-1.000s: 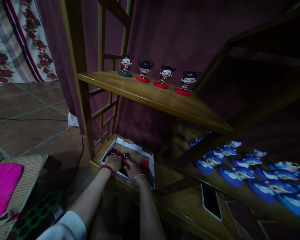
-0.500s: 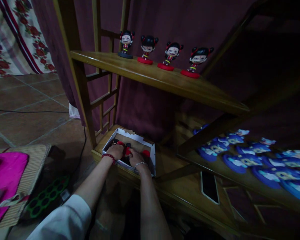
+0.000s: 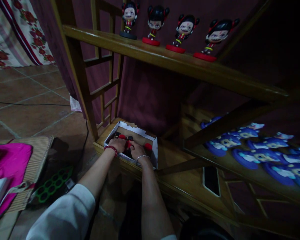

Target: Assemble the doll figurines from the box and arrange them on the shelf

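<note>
Mostly it is my view that has moved since a second ago: the upper shelf [image 3: 150,55] rides higher in sight, while my left hand [image 3: 118,145] and right hand [image 3: 137,150] stay down in the box [image 3: 155,151]. It sits at the left end of the lower shelf [image 3: 172,160], by the front edge. Dark and red pieces [image 3: 128,144] lie inside; one red disc [image 3: 148,146] shows by the right wall. Both hands bend over the pieces, the right with its index finger reaching to a red one; fingertips are hidden, so I cannot tell whether either pinches anything. I judge the handling in the box unfinished: pieces are in, none is lifted clear. Four figures [image 3: 185,30] already stand upright along the upper shelf. Farther right, a phone [image 3: 211,181] lies near the lower shelf's front edge, with blue figures [image 3: 226,143] on another shelf [image 3: 215,160] above.
</note>
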Tool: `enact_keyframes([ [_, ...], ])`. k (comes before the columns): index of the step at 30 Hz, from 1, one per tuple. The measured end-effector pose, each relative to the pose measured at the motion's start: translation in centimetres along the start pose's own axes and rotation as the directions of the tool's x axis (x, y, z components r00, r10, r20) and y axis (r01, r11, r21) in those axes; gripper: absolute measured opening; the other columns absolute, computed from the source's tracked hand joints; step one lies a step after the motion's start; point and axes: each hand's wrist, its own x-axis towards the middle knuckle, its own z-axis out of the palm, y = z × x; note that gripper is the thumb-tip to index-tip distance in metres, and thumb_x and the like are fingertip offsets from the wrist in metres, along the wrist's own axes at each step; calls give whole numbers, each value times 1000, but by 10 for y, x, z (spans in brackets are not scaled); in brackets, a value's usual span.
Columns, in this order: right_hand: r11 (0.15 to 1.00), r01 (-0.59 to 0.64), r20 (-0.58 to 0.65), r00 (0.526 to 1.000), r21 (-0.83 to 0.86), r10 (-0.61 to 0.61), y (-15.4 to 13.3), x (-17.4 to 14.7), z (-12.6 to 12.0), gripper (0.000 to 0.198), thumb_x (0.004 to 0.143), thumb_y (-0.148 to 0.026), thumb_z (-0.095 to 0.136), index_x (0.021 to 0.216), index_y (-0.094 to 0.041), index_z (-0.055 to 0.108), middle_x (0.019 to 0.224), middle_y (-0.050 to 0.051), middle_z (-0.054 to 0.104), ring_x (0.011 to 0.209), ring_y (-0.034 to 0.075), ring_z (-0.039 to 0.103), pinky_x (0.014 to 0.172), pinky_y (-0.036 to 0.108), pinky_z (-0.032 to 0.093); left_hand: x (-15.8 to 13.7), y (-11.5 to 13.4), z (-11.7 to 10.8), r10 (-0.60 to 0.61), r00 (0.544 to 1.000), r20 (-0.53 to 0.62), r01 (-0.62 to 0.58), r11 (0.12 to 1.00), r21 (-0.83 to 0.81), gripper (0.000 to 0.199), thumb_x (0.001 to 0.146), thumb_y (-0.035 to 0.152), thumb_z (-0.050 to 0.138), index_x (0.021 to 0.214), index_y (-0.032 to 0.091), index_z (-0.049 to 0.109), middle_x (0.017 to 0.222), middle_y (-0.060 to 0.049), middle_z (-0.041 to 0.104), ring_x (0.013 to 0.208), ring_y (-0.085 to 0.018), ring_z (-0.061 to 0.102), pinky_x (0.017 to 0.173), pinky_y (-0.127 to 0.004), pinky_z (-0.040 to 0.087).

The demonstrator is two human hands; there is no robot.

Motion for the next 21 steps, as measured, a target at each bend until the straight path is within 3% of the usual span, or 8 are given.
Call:
enact_keyframes([
  [11,999,44,15,999,-7,-44,-1,1,4,37,80,-14,40,113,-24,52,107,3,61,101,16,54,86,26,40,-1,0,0,28,1000,-15,-28,999,-29,32,71,17,48,102,16,58,108,-14,60,101,-26,55,81,-36,45],
  [17,995,85,-72,994,45,-82,-2,3,3,37,81,-12,37,114,-20,51,107,4,61,99,13,55,88,24,40,6,-6,3,-9,989,-146,3,999,-47,31,76,24,42,102,17,57,103,-14,61,95,-25,57,77,-35,46],
  [21,992,58,-122,991,108,-45,2,6,5,40,81,-12,36,118,-21,47,113,3,58,103,12,53,91,24,40,11,-9,3,54,967,-249,-92,986,-142,30,76,20,40,99,22,60,98,-8,64,93,-20,58,77,-29,44],
])
